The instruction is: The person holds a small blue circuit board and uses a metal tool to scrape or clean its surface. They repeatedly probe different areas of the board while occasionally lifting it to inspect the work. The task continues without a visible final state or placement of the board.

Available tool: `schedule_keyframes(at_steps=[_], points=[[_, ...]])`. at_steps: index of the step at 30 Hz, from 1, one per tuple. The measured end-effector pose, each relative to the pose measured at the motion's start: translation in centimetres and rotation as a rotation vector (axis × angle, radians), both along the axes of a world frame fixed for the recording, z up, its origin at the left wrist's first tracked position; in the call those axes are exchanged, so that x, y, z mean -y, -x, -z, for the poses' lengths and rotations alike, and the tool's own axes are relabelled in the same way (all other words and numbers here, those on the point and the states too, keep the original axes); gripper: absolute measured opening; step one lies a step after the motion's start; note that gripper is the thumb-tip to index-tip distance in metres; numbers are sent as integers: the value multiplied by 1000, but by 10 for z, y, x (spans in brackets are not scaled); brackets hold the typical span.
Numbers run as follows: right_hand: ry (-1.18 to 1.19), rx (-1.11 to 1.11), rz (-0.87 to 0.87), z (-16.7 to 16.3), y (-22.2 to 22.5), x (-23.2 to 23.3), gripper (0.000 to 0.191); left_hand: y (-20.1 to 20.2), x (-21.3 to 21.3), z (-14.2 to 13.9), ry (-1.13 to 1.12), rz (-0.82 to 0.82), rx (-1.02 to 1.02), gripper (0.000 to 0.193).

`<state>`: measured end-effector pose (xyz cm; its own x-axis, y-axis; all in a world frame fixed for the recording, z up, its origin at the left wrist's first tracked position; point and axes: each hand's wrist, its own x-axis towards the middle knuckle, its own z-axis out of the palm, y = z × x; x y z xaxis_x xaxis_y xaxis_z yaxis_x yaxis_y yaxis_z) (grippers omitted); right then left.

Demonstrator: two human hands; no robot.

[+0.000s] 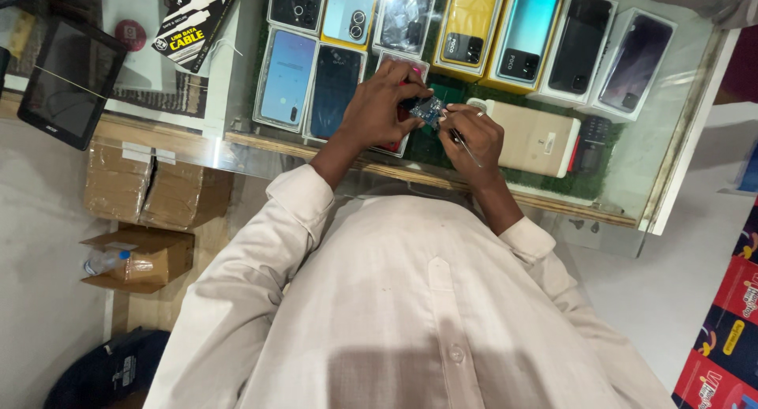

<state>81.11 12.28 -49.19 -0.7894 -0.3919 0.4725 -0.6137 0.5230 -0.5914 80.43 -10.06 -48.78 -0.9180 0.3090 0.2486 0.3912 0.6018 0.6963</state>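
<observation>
Centrally, the left hand [379, 109] pinches a small blue circuit board [426, 109]; the right hand [472, 136], grip closed, holds a thin tool [466, 148] over the glass tabletop [679, 140] of boxed phones [525, 34].

Circuit board [427, 109] between hands (above phone boxes [474, 30])

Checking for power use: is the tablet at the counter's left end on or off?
Off, it seems: the tablet screen is dark, showing only reflections and no picture.
</observation>
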Motion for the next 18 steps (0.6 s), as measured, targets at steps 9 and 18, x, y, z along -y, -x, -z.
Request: schedule_keyframes(at_steps=[9,18], points=[[17,-5,-19,0,2,1,16,3,1,1,-5,-6,4,49],[-1,-15,-7,1,1,0,16,1,-2,2,14,-3,12,49]])
